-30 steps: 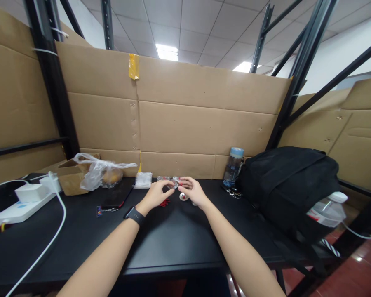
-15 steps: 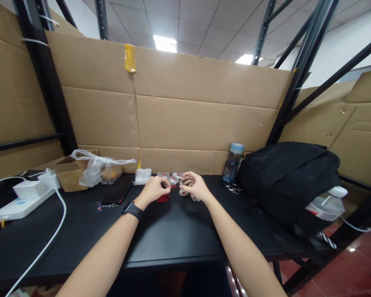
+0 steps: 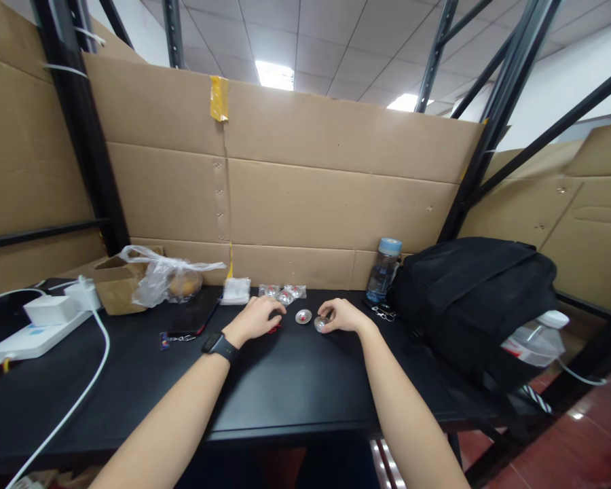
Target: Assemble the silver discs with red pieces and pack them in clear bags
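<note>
My left hand [image 3: 257, 318], with a dark watch on its wrist, hovers over red cords [image 3: 275, 329], its fingers apart and nothing visible in them. My right hand [image 3: 342, 316] has its thumb and fingers closed on the edge of a clear round piece [image 3: 320, 325] at the table surface. Between the hands lies a round clear piece with a red centre [image 3: 303, 316]. Behind them, several similar pieces in clear wrapping [image 3: 285, 296] lie beside a stack of small white packets [image 3: 236, 291].
On the left are a power strip [image 3: 38, 339] with a white cable, a cardboard box [image 3: 117, 288], a plastic bag [image 3: 157, 282] and a dark phone [image 3: 193, 319]. A bottle [image 3: 383, 272], keys [image 3: 383, 313] and a black backpack [image 3: 473, 299] sit on the right.
My hands have moved apart. My left hand has opened over the red cords; my right hand has shifted right and down onto the clear round piece.
</note>
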`<state>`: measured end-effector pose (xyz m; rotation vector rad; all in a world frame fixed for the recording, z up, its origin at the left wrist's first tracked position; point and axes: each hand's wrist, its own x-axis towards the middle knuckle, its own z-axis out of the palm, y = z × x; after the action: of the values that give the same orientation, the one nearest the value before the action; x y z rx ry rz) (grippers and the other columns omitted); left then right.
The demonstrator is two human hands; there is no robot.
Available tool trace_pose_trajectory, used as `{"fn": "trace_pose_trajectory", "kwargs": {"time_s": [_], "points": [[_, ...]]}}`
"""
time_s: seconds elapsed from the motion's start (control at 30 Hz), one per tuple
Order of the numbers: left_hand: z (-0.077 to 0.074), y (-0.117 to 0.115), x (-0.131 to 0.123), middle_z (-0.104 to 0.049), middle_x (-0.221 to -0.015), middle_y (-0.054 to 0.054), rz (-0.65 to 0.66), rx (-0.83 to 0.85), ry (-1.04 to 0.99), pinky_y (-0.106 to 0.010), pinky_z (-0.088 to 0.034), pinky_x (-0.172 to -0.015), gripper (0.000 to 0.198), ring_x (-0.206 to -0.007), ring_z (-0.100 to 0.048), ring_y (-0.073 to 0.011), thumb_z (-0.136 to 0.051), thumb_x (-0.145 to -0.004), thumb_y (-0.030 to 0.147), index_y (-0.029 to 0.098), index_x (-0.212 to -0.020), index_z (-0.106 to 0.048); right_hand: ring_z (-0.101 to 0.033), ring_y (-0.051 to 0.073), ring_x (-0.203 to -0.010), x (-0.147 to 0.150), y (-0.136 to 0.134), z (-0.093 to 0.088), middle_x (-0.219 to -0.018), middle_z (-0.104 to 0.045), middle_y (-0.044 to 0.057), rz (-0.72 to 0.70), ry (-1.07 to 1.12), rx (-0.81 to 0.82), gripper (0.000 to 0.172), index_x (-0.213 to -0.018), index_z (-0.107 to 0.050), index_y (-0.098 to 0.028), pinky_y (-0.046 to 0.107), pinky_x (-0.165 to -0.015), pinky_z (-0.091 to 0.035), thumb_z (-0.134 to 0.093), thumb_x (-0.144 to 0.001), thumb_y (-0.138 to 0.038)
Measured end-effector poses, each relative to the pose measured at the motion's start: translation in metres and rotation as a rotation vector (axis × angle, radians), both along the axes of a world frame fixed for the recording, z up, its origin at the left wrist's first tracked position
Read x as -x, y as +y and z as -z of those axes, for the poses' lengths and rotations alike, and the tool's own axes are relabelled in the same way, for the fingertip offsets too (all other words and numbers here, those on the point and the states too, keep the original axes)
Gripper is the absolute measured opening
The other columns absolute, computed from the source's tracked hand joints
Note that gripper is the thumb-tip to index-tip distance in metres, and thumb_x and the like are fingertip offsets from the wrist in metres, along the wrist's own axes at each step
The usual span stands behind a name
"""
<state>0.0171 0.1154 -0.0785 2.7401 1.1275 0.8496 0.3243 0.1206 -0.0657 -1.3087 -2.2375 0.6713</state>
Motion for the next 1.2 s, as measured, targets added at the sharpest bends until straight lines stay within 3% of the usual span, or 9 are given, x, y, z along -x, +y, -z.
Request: {"fn": "trace_pose_trajectory", "kwargs": {"time_s": [0.1, 0.2, 0.43, 0.63, 0.77, 0.9, 1.0, 1.2], "points": [[0.009, -0.007, -0.028, -0.071, -0.117, -0.006, 0.047, -0.060, 0.043, -0.039, -0.039, -0.096, 0.033, -0.112, -0.061, -0.0257, -0.052, -0.089, 0.017, 0.029, -0.113, -0.070, -0.066, 0.019, -0.071, 0.001, 0.001, 0.002, -0.086, -0.075, 0.003, 0.006, -0.021, -0.057, 0.041, -0.094, -0.078, -0.021, 0.027, -0.067, -0.050, -0.089, -0.055, -0.029], [0.016, -0.010, -0.047, -0.071, -0.120, -0.004, 0.091, -0.074, 0.070, -0.039, -0.037, -0.094, 0.038, -0.111, -0.061, -0.0251, -0.046, -0.092, 0.013, 0.032, -0.117, -0.067, -0.066, 0.020, -0.075, 0.002, 0.002, 0.003, -0.092, -0.075, 0.005, 0.049, -0.023, -0.157, 0.033, -0.097, -0.078, -0.021, 0.029, -0.070, -0.050, -0.084, -0.068, -0.037], [0.005, -0.012, -0.046, -0.072, -0.082, -0.004, 0.056, -0.080, 0.095, -0.037, -0.031, -0.089, 0.025, -0.093, -0.062, -0.0246, -0.052, -0.090, 0.013, 0.025, -0.077, -0.070, -0.066, 0.021, -0.083, 0.010, -0.001, 0.000, -0.095, -0.075, 0.005, 0.032, -0.042, -0.235, 0.023, -0.098, -0.077, -0.022, 0.030, -0.074, -0.050, -0.078, -0.076, -0.029], [0.001, -0.015, -0.050, -0.073, -0.082, -0.003, -0.030, 0.044, 0.152, -0.038, -0.028, -0.091, 0.021, -0.093, -0.062, -0.0224, -0.057, -0.088, 0.014, 0.022, -0.073, -0.070, -0.067, 0.020, -0.088, 0.023, -0.002, 0.006, -0.102, -0.074, 0.005, -0.018, 0.018, -0.245, 0.030, -0.105, -0.075, -0.021, 0.029, -0.078, -0.050, -0.080, -0.075, -0.026], [0.003, -0.016, -0.048, -0.074, -0.093, -0.002, -0.072, 0.093, 0.033, -0.038, -0.029, -0.093, 0.019, -0.097, -0.062, -0.0218, -0.055, -0.091, 0.015, 0.024, -0.086, -0.071, -0.067, 0.022, -0.097, 0.040, -0.005, 0.010, -0.110, -0.073, 0.005, -0.078, 0.103, -0.232, 0.050, -0.115, -0.071, -0.022, 0.030, -0.082, -0.052, -0.088, -0.068, -0.030], [0.002, -0.016, -0.047, -0.074, -0.097, -0.001, -0.111, 0.107, -0.107, -0.039, -0.032, -0.097, 0.016, -0.102, -0.063, -0.0228, -0.056, -0.091, 0.018, 0.024, -0.089, -0.071, -0.067, 0.022, -0.094, 0.055, -0.011, 0.010, -0.104, -0.074, 0.002, -0.152, 0.139, -0.241, 0.045, -0.111, -0.071, -0.024, 0.031, -0.083, -0.052, -0.087, -0.070, -0.030], [-0.003, -0.016, -0.046, -0.075, -0.100, -0.001, -0.147, 0.140, -0.301, -0.037, -0.039, -0.097, 0.016, -0.101, -0.066, -0.0218, -0.056, -0.091, 0.020, 0.025, -0.095, -0.071, -0.067, 0.020, -0.088, 0.065, -0.014, 0.011, -0.101, -0.073, 0.003, -0.119, 0.240, -0.252, 0.044, -0.116, -0.068, -0.023, 0.030, -0.077, -0.054, -0.083, -0.074, -0.030], [-0.008, -0.016, -0.044, -0.075, -0.103, -0.002, -0.125, 0.159, -0.610, -0.031, -0.049, -0.091, 0.018, -0.097, -0.068, -0.0201, -0.056, -0.090, 0.023, 0.023, -0.100, -0.070, -0.070, 0.018, -0.085, 0.081, -0.022, 0.007, -0.116, -0.067, 0.008, -0.070, 0.539, -0.267, 0.053, -0.124, -0.061, -0.022, 0.028, -0.074, -0.058, -0.080, -0.076, -0.032]]}}
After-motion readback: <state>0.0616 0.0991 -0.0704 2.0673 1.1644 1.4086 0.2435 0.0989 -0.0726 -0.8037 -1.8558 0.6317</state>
